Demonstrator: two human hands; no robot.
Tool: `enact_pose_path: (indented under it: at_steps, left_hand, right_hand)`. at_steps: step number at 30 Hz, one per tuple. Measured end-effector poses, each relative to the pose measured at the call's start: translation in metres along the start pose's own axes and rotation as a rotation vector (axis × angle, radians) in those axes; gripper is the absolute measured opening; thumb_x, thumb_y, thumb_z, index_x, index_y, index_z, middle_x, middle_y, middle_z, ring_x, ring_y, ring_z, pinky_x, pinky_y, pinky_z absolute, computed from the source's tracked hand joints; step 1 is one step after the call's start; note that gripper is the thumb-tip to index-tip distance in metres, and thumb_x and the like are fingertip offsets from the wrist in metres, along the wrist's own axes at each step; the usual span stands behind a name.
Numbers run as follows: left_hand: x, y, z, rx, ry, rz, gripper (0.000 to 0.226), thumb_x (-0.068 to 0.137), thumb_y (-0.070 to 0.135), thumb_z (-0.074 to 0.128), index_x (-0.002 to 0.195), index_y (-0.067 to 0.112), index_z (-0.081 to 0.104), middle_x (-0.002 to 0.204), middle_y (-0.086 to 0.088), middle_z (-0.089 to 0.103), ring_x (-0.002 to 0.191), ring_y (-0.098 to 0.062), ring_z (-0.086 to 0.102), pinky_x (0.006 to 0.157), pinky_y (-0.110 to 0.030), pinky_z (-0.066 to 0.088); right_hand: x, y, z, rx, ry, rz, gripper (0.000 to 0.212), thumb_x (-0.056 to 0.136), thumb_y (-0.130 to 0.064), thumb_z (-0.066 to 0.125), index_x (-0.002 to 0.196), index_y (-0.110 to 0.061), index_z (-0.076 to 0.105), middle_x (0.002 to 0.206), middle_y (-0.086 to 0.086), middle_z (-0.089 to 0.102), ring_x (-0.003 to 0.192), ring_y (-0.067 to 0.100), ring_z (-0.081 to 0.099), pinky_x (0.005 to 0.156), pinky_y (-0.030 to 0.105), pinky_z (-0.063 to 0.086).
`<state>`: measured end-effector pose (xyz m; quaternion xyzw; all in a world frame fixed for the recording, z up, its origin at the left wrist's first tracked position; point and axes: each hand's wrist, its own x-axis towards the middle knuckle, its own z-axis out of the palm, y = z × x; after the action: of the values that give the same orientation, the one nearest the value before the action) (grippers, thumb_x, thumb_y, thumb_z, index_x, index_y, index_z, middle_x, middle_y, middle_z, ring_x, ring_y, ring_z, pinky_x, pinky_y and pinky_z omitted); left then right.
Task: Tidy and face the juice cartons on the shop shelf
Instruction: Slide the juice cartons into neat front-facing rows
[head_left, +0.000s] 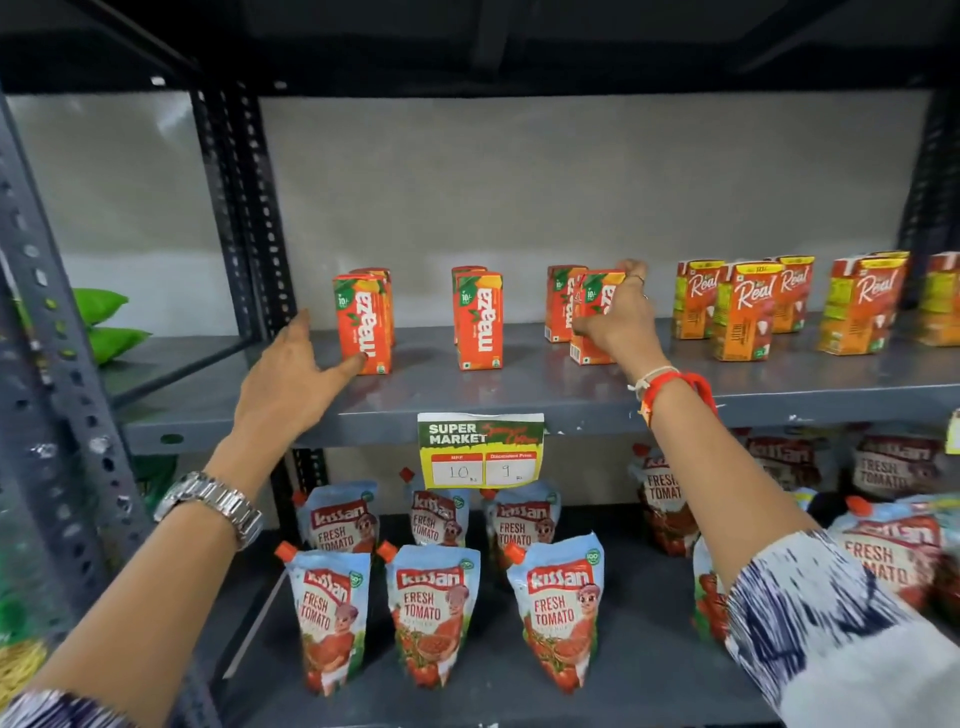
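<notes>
Orange Maaza juice cartons stand in three short rows on the grey shelf (519, 387). My left hand (291, 379) is spread open beside the left front carton (363, 325), its thumb touching the carton's lower left corner. The middle front carton (479, 328) stands upright facing forward with another behind it. My right hand (618, 317) grips the right front carton (597, 312) by its top and side; that carton is tilted. Behind it stands one more Maaza carton (560, 304). Orange Real juice cartons (740, 312) stand in a loose group further right.
A price label (480, 449) hangs from the shelf's front edge. Kissan tomato pouches (436, 613) fill the shelf below. Perforated steel uprights (244, 208) stand at the left, with green packets (104, 327) beyond them. The grey wall behind the cartons is bare.
</notes>
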<state>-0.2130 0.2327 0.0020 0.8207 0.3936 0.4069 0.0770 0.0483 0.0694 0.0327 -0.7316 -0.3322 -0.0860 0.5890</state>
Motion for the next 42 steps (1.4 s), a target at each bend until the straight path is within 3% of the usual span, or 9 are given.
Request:
enact_pose_path:
  at_steps: [6,9,13,15,18,21,24,30,42]
  left_hand:
    - [-0.002,0.005,0.0,0.028,-0.01,-0.008,0.086,0.081,0.053,0.058,0.146,0.007,0.023,0.149,-0.015,0.034,0.133,-0.034,0.037,0.103,-0.048,0.036]
    - [-0.001,0.007,-0.001,0.01,-0.023,-0.026,0.087,0.08,0.052,0.06,0.145,0.007,0.024,0.148,-0.015,0.035,0.133,-0.033,0.037,0.104,-0.047,0.036]
    - [0.002,0.016,0.003,-0.082,-0.007,-0.063,0.085,0.078,0.051,0.063,0.141,0.005,0.03,0.141,-0.016,0.045,0.128,-0.032,0.044,0.102,-0.044,0.04]
    - [0.003,0.025,0.007,-0.113,0.015,-0.106,0.075,0.077,0.049,0.065,0.131,0.003,0.041,0.126,-0.016,0.056,0.114,-0.031,0.054,0.086,-0.037,0.045]
    - [0.007,0.038,0.011,-0.142,0.019,-0.197,0.063,0.075,0.047,0.069,0.117,0.003,0.05,0.114,-0.013,0.062,0.102,-0.028,0.059,0.071,-0.031,0.039]
    - [0.011,0.041,0.016,-0.14,0.015,-0.236,0.064,0.072,0.046,0.072,0.117,0.004,0.053,0.114,-0.012,0.062,0.102,-0.028,0.06,0.071,-0.029,0.039]
    - [0.013,0.039,0.021,-0.127,0.016,-0.254,0.066,0.069,0.048,0.074,0.116,0.005,0.055,0.113,-0.013,0.064,0.102,-0.028,0.061,0.073,-0.03,0.043]
    - [0.017,0.036,0.023,-0.111,0.012,-0.237,0.061,0.07,0.046,0.074,0.11,0.003,0.061,0.108,-0.015,0.067,0.097,-0.029,0.064,0.079,-0.035,0.052]
    - [0.016,0.037,0.026,-0.095,0.022,-0.205,0.057,0.076,0.041,0.071,0.114,0.001,0.057,0.112,-0.016,0.064,0.101,-0.029,0.062,0.074,-0.03,0.045]
  right_hand:
    - [0.001,0.004,0.003,0.007,0.01,-0.004,0.082,0.073,0.003,0.073,0.137,-0.015,0.024,0.128,0.016,0.052,0.116,0.029,0.055,0.087,0.03,0.046]
    - [-0.001,0.005,0.004,-0.03,0.066,-0.037,0.088,0.07,0.0,0.076,0.14,-0.014,0.025,0.134,0.017,0.044,0.123,0.031,0.048,0.096,0.034,0.044]
    - [-0.02,-0.009,0.012,-0.113,0.306,-0.303,0.078,0.069,-0.006,0.077,0.135,-0.011,0.037,0.137,0.016,0.039,0.128,0.032,0.039,0.105,0.039,0.041]
    - [-0.033,-0.021,0.021,-0.108,0.342,-0.43,0.067,0.07,-0.007,0.074,0.129,-0.01,0.043,0.132,0.016,0.044,0.121,0.031,0.044,0.101,0.036,0.043]
    - [-0.042,-0.034,0.039,-0.091,0.206,-0.391,0.068,0.07,-0.018,0.077,0.128,-0.008,0.043,0.126,0.016,0.051,0.115,0.031,0.051,0.097,0.039,0.044]
    - [-0.043,-0.039,0.053,-0.102,-0.044,-0.174,0.085,0.068,-0.035,0.08,0.133,-0.002,0.035,0.129,0.019,0.052,0.122,0.034,0.049,0.1,0.039,0.041]
    - [-0.044,-0.039,0.063,-0.16,-0.137,-0.082,0.09,0.065,-0.043,0.081,0.129,0.001,0.036,0.125,0.02,0.055,0.117,0.035,0.054,0.094,0.041,0.045]
    - [-0.044,-0.039,0.074,-0.219,-0.15,-0.092,0.077,0.067,-0.045,0.078,0.122,-0.004,0.044,0.119,0.016,0.061,0.11,0.033,0.06,0.086,0.041,0.05]
    - [-0.05,-0.042,0.074,-0.253,-0.107,-0.116,0.068,0.071,-0.044,0.076,0.118,-0.004,0.047,0.117,0.015,0.062,0.107,0.031,0.063,0.08,0.036,0.051]
